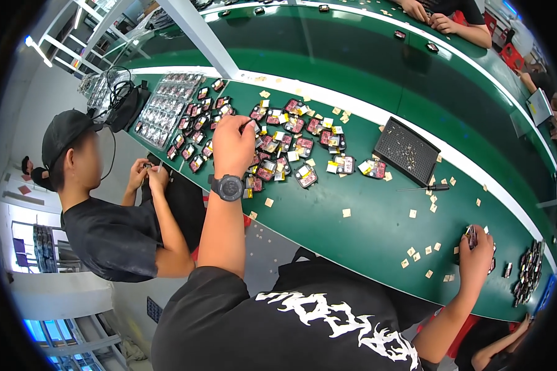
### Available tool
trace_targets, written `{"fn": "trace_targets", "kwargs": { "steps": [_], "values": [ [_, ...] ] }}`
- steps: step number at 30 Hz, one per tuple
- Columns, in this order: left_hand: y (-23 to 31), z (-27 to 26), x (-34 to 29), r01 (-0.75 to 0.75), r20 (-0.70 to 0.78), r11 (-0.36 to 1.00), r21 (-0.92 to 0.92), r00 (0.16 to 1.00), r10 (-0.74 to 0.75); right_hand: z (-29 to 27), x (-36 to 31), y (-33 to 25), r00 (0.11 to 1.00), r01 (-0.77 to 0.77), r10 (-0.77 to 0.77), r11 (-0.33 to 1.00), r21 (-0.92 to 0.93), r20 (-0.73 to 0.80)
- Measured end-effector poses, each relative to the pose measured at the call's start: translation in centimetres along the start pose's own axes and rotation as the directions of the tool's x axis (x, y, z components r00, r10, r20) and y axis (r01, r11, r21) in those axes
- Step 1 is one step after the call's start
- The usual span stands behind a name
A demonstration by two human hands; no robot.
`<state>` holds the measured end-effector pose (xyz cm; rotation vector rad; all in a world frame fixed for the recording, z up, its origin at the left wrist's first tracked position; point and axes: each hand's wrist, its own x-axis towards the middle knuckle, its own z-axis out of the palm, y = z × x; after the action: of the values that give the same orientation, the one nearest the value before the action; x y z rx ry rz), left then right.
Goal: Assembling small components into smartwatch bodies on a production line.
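In the right grip (476, 248), a small dark object (471, 236), only partly visible.

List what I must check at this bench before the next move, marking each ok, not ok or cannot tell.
1. Right hand holds a small dark device: ok.
2. Left hand has a secure hold: cannot tell; it hides what lies under it, among black-cased devices.
3. Screwdriver is on the green table, near the black tray: ok.
4. Small parts are inside the tray: ok.
5. Table is free of loose beige squares: not ok; many lie scattered.
6. Left-side co-worker's hands are apart from the left hand: ok.
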<state>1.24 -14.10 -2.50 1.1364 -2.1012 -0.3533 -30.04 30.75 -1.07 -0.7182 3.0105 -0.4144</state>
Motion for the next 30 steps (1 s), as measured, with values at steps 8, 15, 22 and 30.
{"fn": "trace_targets", "kwargs": {
  "steps": [8,15,22,30],
  "values": [
    [1.4,0.2,0.9,-0.194,-0.062,0.955,0.225,0.975,0.213,-1.5,-0.6,-1.2,0.973,0.187,-0.157,0.965,0.182,-0.167],
    [18.3,0.7,-10.7,-0.102,0.427,0.700,-0.707,0.727,0.537,-0.9,-5.5,-8.8,0.935,-0.351,0.051,0.001,0.936,0.351],
    [19.9,4.5,-15.6,0.511,0.789,0.602,-0.613,0.437,0.432,0.6,-8.0,-9.2,0.829,-0.552,-0.097,0.023,0.834,0.551],
    [19.6,5.5,-16.5,0.859,0.893,0.324,-0.397,0.281,0.351,0.8,-9.3,-7.3,0.823,-0.568,0.042,0.036,0.822,0.567]
  ]
}}
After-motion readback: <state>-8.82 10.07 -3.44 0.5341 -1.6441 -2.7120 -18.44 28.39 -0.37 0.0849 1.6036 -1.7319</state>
